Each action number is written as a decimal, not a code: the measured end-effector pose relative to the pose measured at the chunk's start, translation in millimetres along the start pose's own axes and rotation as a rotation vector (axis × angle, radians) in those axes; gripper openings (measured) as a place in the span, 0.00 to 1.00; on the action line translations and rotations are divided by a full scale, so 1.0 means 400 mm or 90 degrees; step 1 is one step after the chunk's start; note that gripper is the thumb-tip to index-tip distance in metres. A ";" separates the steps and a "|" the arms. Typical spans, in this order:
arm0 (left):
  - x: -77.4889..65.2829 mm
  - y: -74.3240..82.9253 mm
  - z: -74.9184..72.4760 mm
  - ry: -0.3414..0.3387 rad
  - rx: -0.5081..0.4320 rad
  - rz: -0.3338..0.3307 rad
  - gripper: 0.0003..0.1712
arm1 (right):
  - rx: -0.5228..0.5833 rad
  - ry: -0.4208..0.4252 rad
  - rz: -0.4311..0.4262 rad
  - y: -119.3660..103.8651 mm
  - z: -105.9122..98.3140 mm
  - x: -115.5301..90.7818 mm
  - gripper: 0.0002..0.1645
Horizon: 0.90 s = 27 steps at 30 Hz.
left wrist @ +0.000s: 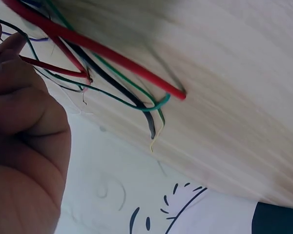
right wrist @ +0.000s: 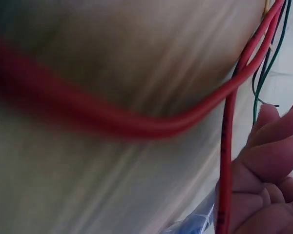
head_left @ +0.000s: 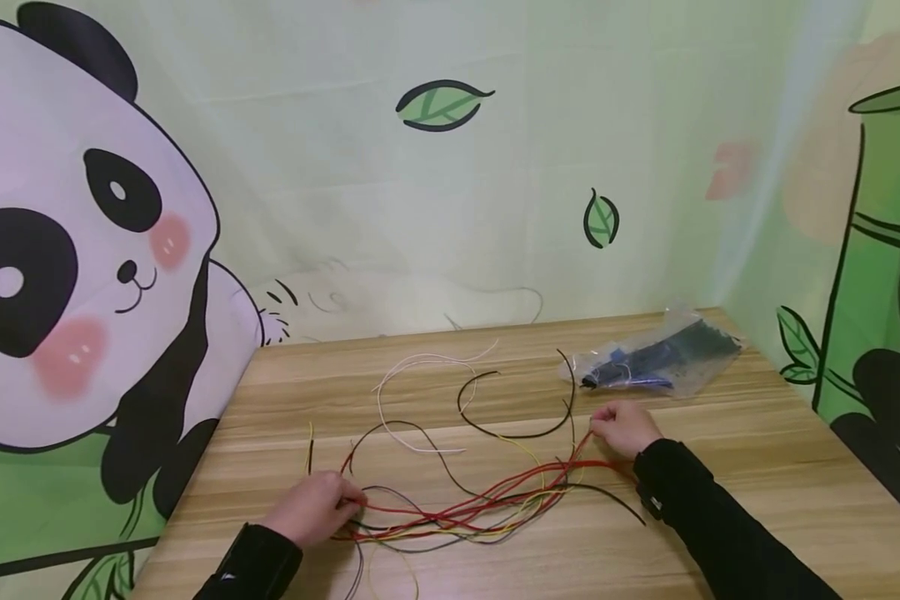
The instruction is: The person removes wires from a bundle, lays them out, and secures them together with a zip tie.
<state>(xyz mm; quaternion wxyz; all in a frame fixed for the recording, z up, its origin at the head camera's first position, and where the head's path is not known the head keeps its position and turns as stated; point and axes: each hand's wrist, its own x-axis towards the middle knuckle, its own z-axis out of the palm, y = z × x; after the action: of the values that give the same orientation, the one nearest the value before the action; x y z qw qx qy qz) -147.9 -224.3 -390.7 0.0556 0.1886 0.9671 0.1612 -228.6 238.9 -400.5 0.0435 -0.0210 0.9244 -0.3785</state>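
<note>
A loose tangle of red wires (head_left: 521,479), with black, yellow and dark green wires among them, stretches across the wooden table between my hands. At its left end, my left hand (head_left: 315,510) pinches a red wire between thumb and fingers. My right hand (head_left: 626,427) is at the upper right end of the tangle and pinches a red wire at its fingertips. Whether both hands hold the same wire cannot be told. In the left wrist view, red, green and black wire ends (left wrist: 153,127) lie beside the hand. A thick red wire (right wrist: 161,126) curves close to the right wrist camera.
A clear plastic bag (head_left: 660,354) with dark and blue contents lies at the back right. White wires (head_left: 381,408) and a curved black wire (head_left: 521,435) lie behind the tangle. A short yellow and black piece (head_left: 311,450) is at the left. A panda-printed cloth (head_left: 307,150) hangs behind the table.
</note>
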 end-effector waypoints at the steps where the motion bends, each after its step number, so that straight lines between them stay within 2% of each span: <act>1: 0.000 0.001 0.001 -0.004 -0.005 -0.001 0.06 | -0.006 -0.004 0.002 0.002 0.001 0.002 0.13; 7: 0.001 0.001 0.005 -0.009 -0.022 0.002 0.14 | -0.018 -0.025 0.011 0.007 0.000 0.011 0.16; 11: 0.002 0.012 0.004 -0.003 -0.039 -0.026 0.19 | -0.012 -0.033 0.031 0.003 -0.007 0.008 0.19; 14: 0.000 0.029 0.000 0.010 -0.056 -0.051 0.18 | 0.004 -0.038 0.046 -0.005 -0.017 0.001 0.22; 17: 0.002 0.045 -0.006 0.032 -0.068 -0.056 0.16 | 0.027 -0.039 0.049 -0.016 -0.029 -0.007 0.22; 21: 0.010 0.066 -0.017 0.066 -0.055 -0.036 0.12 | 0.034 -0.033 0.012 -0.035 -0.041 -0.012 0.21; 27: 0.047 0.101 -0.047 0.084 0.005 0.021 0.10 | -0.019 -0.024 -0.094 -0.109 -0.018 -0.016 0.15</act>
<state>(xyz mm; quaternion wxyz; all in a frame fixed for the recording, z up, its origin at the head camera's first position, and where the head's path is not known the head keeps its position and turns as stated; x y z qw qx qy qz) -154.4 -186.9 -360.5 -0.0114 0.1938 0.9661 0.1702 -222.8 213.4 -364.4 0.0322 -0.0970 0.9247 -0.3666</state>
